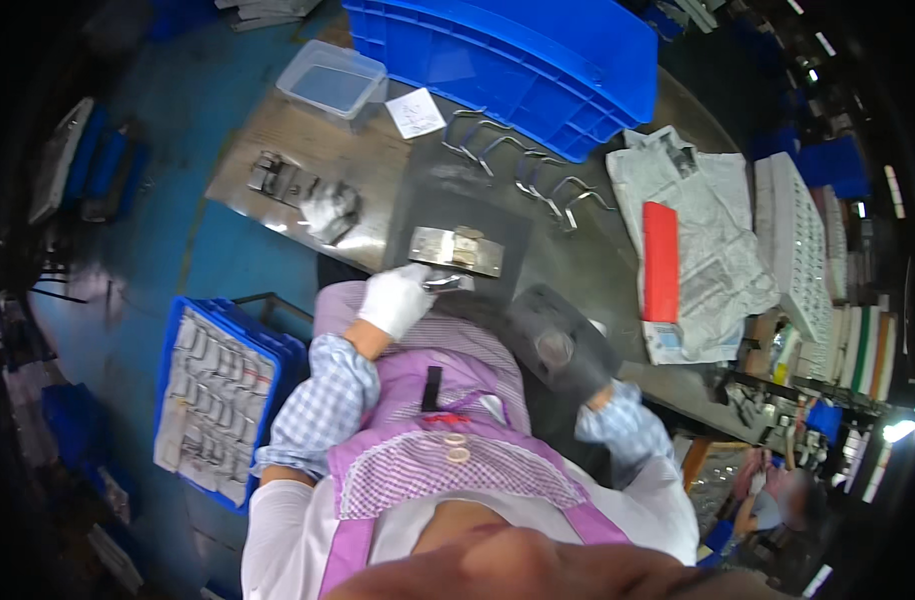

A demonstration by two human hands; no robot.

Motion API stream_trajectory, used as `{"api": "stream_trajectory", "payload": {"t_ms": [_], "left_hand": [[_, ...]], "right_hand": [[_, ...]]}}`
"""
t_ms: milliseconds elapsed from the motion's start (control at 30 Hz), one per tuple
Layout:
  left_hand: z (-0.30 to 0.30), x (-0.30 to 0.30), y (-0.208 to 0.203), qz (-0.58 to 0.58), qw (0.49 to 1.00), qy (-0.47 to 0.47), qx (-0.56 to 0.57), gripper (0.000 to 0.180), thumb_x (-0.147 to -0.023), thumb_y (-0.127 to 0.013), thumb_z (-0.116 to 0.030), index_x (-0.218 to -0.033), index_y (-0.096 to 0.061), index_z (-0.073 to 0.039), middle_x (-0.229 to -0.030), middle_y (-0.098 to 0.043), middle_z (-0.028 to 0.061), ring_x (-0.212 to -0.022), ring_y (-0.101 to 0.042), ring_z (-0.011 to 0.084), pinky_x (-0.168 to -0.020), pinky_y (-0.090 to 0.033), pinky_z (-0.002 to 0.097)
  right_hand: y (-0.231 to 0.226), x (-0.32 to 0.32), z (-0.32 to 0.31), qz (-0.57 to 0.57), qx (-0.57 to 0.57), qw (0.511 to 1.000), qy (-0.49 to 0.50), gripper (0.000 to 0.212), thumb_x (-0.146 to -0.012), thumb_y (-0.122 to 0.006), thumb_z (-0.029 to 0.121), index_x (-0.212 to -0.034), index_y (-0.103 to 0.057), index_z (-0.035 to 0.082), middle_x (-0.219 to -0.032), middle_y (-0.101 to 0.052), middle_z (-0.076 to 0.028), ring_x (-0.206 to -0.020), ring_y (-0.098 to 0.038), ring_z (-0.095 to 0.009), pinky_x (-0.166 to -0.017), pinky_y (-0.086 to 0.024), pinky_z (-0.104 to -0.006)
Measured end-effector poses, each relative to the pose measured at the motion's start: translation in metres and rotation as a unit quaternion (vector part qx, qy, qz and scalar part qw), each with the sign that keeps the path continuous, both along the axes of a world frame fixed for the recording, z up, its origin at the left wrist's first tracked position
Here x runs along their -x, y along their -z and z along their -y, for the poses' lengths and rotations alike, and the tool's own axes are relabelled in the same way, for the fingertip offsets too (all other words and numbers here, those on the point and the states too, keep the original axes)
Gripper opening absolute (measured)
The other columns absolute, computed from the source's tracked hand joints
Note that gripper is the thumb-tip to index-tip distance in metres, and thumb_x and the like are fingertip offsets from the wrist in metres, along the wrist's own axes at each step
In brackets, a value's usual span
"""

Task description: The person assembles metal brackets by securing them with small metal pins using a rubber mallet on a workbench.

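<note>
My left hand (396, 300), in a white glove, is closed on a small shiny metal piece (446, 284) at the table's near edge. Just beyond it lies a flat steel fixture (431, 246) with a small block on top, set on a dark mat (498, 215). My right forearm, in a checked sleeve (626, 425), reaches up to a dark flat panel (568, 335) with a round spot. Past the wrist (600, 396) my right hand is hidden or smeared, so its fingers cannot be made out.
Several bent metal rods (523, 165) lie before a big blue bin (508, 75). At left are a clear plastic box (330, 82), a metal clamp (278, 178) and a crumpled whitish cloth (330, 212). A red strip (662, 262) rests on wrapping (718, 260). Left below, a blue crate (268, 335) holds metal parts.
</note>
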State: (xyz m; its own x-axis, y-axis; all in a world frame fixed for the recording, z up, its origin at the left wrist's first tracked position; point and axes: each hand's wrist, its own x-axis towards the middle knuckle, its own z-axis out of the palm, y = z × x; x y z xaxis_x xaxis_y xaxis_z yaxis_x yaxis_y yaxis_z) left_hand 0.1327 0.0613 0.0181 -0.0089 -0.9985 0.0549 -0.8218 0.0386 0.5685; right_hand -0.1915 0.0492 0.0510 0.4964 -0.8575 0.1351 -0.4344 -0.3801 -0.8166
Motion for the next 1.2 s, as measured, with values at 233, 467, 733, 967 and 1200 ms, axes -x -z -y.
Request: {"api": "stream_trajectory", "payload": {"t_ms": [233,467,733,967,1200], "left_hand": [[-0.009,0.030,-0.034,0.017,0.999,0.033,-0.031,0.027,-0.089,-0.072,-0.037,-0.085,-0.068,-0.011,-0.073,-0.072,0.0109,-0.066,-0.072,0.0319,-0.062,-0.058,0.0437],[-0.004,0.024,-0.040,-0.034,0.998,0.003,0.048,0.015,-0.088,-0.075,-0.022,-0.100,-0.074,-0.012,-0.097,-0.075,0.0106,-0.087,-0.073,0.0325,-0.078,-0.058,0.0419],[0.019,0.017,0.005,-0.014,0.996,-0.027,0.084,0.078,-0.086,-0.078,-0.026,-0.150,-0.043,0.001,-0.157,-0.044,0.0240,-0.137,-0.050,0.0409,-0.114,-0.042,0.0457],[0.018,0.025,0.027,0.007,0.991,-0.067,0.113,0.083,-0.088,-0.077,-0.028,-0.155,-0.038,0.000,-0.161,-0.037,0.0221,-0.139,-0.046,0.0415,-0.117,-0.038,0.0492],[0.031,0.001,0.047,-0.010,0.977,-0.044,0.210,0.079,-0.077,-0.085,-0.034,-0.142,-0.050,-0.005,-0.139,-0.061,0.0186,-0.116,-0.065,0.0389,-0.097,-0.054,0.0458]], "right_hand": [[-0.041,0.071,0.029,-0.322,0.305,0.867,0.226,0.038,-0.080,-0.071,0.006,-0.116,-0.074,0.015,-0.109,-0.072,-0.011,-0.094,-0.068,-0.033,-0.085,-0.054,-0.0461],[-0.007,-0.093,0.018,-0.053,0.037,0.996,0.053,0.035,-0.085,-0.078,0.013,-0.119,-0.073,0.011,-0.100,-0.072,-0.009,-0.080,-0.071,-0.024,-0.076,-0.058,-0.0370],[0.010,-0.104,0.067,0.009,-0.021,0.995,0.094,0.033,-0.087,-0.078,0.008,-0.121,-0.074,0.007,-0.101,-0.071,-0.009,-0.075,-0.062,-0.017,-0.072,-0.053,-0.0314],[0.063,-0.089,0.046,-0.046,0.113,0.977,0.176,0.044,-0.089,-0.077,0.020,-0.131,-0.071,0.010,-0.133,-0.066,-0.010,-0.114,-0.064,-0.030,-0.099,-0.049,-0.0415],[0.079,-0.091,0.046,-0.021,0.152,0.969,0.192,0.057,-0.074,-0.088,0.022,-0.129,-0.073,0.017,-0.130,-0.066,-0.005,-0.109,-0.064,-0.028,-0.094,-0.050,-0.0420]]}}
